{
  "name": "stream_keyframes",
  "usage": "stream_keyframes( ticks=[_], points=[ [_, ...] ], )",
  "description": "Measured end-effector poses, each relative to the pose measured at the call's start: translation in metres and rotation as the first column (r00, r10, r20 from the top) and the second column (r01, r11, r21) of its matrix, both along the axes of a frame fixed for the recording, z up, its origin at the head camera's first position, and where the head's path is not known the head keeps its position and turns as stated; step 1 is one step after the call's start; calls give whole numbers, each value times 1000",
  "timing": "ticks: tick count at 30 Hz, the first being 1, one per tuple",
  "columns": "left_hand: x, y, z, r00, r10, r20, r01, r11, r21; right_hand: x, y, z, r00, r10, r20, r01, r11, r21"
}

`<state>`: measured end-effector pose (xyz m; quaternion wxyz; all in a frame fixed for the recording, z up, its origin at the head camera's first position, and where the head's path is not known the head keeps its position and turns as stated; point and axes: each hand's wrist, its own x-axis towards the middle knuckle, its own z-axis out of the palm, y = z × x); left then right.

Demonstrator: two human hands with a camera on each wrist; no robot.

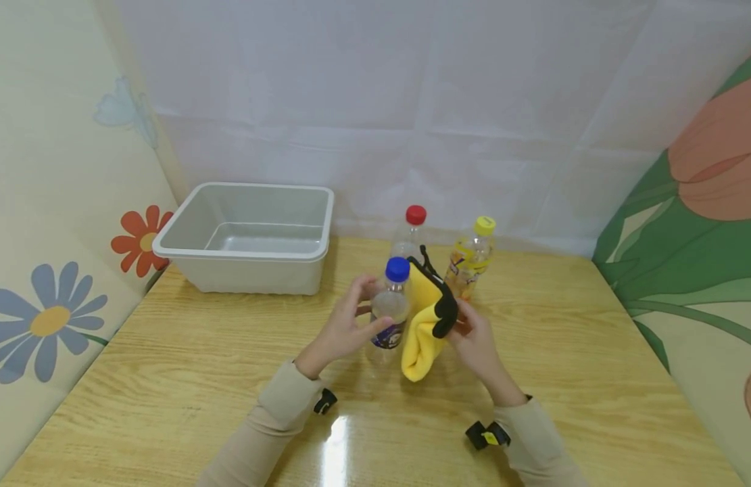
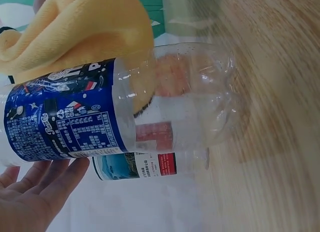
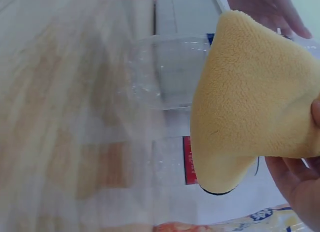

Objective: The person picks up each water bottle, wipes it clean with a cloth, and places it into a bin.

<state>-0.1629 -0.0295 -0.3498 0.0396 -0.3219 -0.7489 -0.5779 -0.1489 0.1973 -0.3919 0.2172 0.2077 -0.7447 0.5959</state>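
Note:
My left hand (image 1: 349, 319) holds a clear plastic bottle (image 1: 390, 304) with a blue cap and a dark blue label, thumb across its front and fingers behind. The bottle's bare lower part (image 2: 195, 94) shows close over the tabletop in the left wrist view. Just to its right, my right hand (image 1: 477, 339) pinches a folded yellow plush cloth (image 1: 422, 331) with a black edge and a black loop at its top. The cloth hangs down beside the bottle, and in the right wrist view its yellow side covers much of the label.
A red-capped clear bottle (image 1: 415, 218) stands behind the blue-capped one, partly hidden. To its right is a yellow-capped bottle (image 1: 470, 260) with a patterned label. An empty light grey bin (image 1: 262, 276) sits at the back left of the wooden table (image 1: 186, 379), before a white cloth backdrop.

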Motion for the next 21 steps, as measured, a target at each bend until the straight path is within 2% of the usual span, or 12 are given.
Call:
stream_keyframes(
  ticks=[12, 19, 21],
  points=[
    [0, -1, 1, 999, -24, -32, 24, 1000, 8, -2, 0, 19, 999, 5, -32, -5, 1000, -26],
    [-1, -1, 1, 998, -39, -52, 39, 999, -5, -3, -1, 25, 992, 47, -116, -54, 997, -57],
    [-5, -1, -5, 998, -40, -53, 40, 999, -3, -4, -2, 27, 988, 54, -147, -63, 996, -59]
  ],
)
